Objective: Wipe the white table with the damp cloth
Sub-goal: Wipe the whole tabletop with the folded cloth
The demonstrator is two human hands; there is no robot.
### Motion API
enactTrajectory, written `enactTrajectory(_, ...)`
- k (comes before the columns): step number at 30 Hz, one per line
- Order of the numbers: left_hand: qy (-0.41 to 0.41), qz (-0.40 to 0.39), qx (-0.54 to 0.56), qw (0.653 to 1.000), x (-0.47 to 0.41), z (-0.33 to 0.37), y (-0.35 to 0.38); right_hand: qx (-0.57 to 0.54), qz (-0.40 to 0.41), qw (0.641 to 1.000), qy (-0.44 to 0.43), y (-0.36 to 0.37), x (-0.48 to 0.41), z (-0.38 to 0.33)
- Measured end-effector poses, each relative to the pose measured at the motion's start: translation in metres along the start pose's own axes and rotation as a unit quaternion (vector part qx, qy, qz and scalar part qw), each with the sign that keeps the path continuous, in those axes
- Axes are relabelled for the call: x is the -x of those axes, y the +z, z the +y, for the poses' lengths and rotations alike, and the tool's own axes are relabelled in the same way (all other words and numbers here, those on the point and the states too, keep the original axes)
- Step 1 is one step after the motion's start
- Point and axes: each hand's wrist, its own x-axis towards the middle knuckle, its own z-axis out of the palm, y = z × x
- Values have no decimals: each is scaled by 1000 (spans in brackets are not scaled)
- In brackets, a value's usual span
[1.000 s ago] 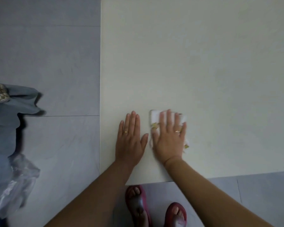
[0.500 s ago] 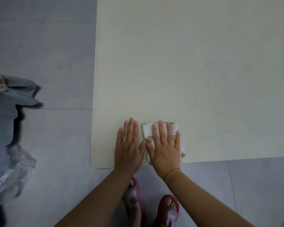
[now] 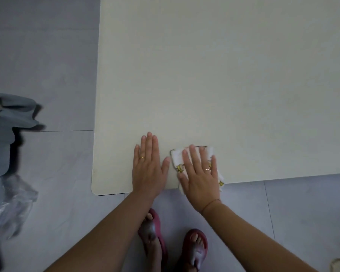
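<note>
Rightward since a moment ago slid the white patterned cloth (image 3: 192, 159), pinned under the flat, spread right hand (image 3: 199, 173) at the pale desk (image 3: 224, 75) edge, lower centre; left hand (image 3: 148, 167) rests flat, fingers together.

Your left hand (image 3: 148, 167) lies flat on the white rectangular table (image 3: 224, 75), near its front left corner, wrist over the front edge. Just to its right, apart from it, your right hand (image 3: 200, 177) presses flat on the small white printed cloth (image 3: 178, 159), which overhangs the front edge. Below that edge, your two dark red slippers (image 3: 155, 230) stand on the grey tiled floor (image 3: 47, 55).
</note>
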Motion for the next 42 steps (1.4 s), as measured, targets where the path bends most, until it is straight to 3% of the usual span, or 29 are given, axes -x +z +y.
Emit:
enactTrajectory(2,19,5,2,1000,-6,24,3,24,2,997,-68,0,2,44)
enactTrajectory(3,25,5,0,1000,-10,34,5,33,5,998,-52,-2,4,68)
enactTrajectory(7,36,-10,-12,999,-17,58,17,-15,0,986,164,-7,4,128)
enactTrajectory(10,39,-13,-36,999,-16,60,25,-46,8,968,248,-3,-2,90)
enactTrajectory(13,37,-15,-36,999,-16,59,26,-15,-8,995,95,-1,5,51)
enactTrajectory(15,38,-16,-36,998,-16,60,26,2,-7,1000,-23,-4,7,68)
enactTrajectory(17,37,-12,-35,999,-16,61,26,38,-3,997,-70,-7,1,107)
enactTrajectory(19,36,-8,-38,999,-16,62,26,33,0,999,12,-10,-9,148)
enactTrajectory(21,36,-6,-40,999,-17,63,25,-32,3,984,173,-10,-21,164)
enactTrajectory(23,35,-6,-38,999,-17,63,25,-71,22,955,289,-8,-33,139)
enactTrajectory(24,35,-7,-38,999,-17,63,26,-71,23,954,291,-7,-37,117)
enactTrajectory(27,38,-14,-44,998,-17,62,25,-22,8,995,101,-6,-36,63)
enactTrajectory(29,37,-13,-42,998,-17,62,24,3,3,1000,-25,-12,-37,73)
enactTrajectory(31,35,-12,-28,999,-19,64,20,35,5,997,-73,-17,-46,109)
enactTrajectory(32,37,-10,-21,999,-21,65,18,41,7,998,-44,-18,-53,131)
enactTrajectory(34,44,-5,-15,999,-33,64,12,-13,-5,993,121,-22,-69,162)
enactTrajectory(36,52,10,-12,999,-53,62,5,-91,18,952,293,-25,-83,152)
enactTrajectory(37,55,16,-15,998,-65,61,2,-103,25,936,336,-26,-90,132)
enactTrajectory(39,58,13,-22,998,-84,58,-2,-82,28,955,282,-23,-93,85)
enactTrajectory(42,65,-10,-20,998,-97,52,3,-16,15,999,48,-19,-80,59)
